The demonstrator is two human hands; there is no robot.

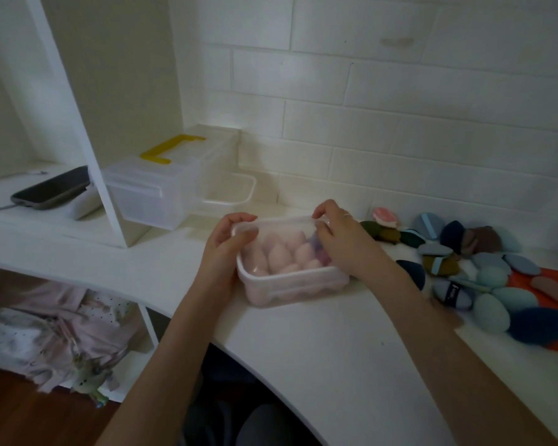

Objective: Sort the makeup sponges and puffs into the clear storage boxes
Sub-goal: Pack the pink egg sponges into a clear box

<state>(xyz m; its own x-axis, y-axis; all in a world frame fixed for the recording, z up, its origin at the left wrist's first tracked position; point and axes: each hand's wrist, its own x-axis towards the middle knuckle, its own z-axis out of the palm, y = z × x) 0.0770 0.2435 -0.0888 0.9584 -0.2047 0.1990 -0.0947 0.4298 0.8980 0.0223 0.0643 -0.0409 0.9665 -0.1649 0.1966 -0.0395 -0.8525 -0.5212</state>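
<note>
A clear storage box (290, 286) stands on the white desk in the middle of the head view, filled with several pink egg-shaped sponges (279, 257). A clear lid (281, 225) lies tilted over its top. My left hand (227, 249) grips the lid's left edge and the box side. My right hand (339, 239) pinches the lid's far right corner. To the right lies a pile of blue, teal, navy and olive sponges and puffs (484, 281), partly on an orange cloth (554, 294). One pink-and-white puff (385, 217) sits at the pile's back left.
A bigger clear box with a yellow handle (171, 178) stands at the back left beside a white shelf upright (78, 123), an open clear container (229, 191) behind it. A dark phone (52, 188) rests left on a stand. Clothes (45, 329) fill the shelf below.
</note>
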